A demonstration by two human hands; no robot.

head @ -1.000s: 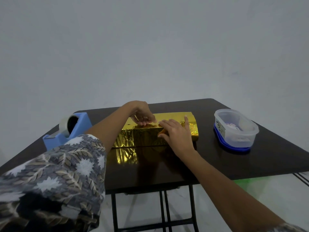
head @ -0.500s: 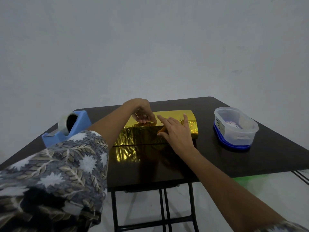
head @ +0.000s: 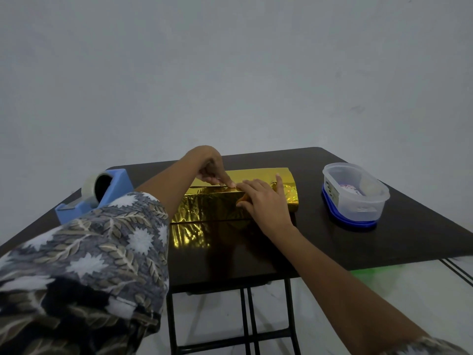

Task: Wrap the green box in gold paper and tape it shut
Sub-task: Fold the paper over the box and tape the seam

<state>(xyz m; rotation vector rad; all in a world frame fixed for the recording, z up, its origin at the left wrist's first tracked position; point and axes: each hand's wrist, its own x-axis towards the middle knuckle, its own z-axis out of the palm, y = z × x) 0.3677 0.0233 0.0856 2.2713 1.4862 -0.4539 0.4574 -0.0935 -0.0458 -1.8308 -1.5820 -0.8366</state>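
The gold paper [head: 204, 204] covers the box on the dark table, so no green shows. A loose flap of the paper lies flat in front of it. My left hand [head: 211, 167] reaches over the top, its curled fingertips pinching the paper's fold along the top front edge. My right hand [head: 263, 201] lies flat on the box's front right, fingers straight, pressing the paper down. The fingertips of both hands nearly meet at the fold.
A blue tape dispenser [head: 115, 185] with a roll of clear tape stands at the table's [head: 384, 242] back left. A clear plastic container [head: 355, 198] on a blue lid sits at the right. My patterned sleeve fills the lower left.
My left hand's fingertips have slid right along the top fold toward my right hand. My right hand has stayed pressed on the paper.
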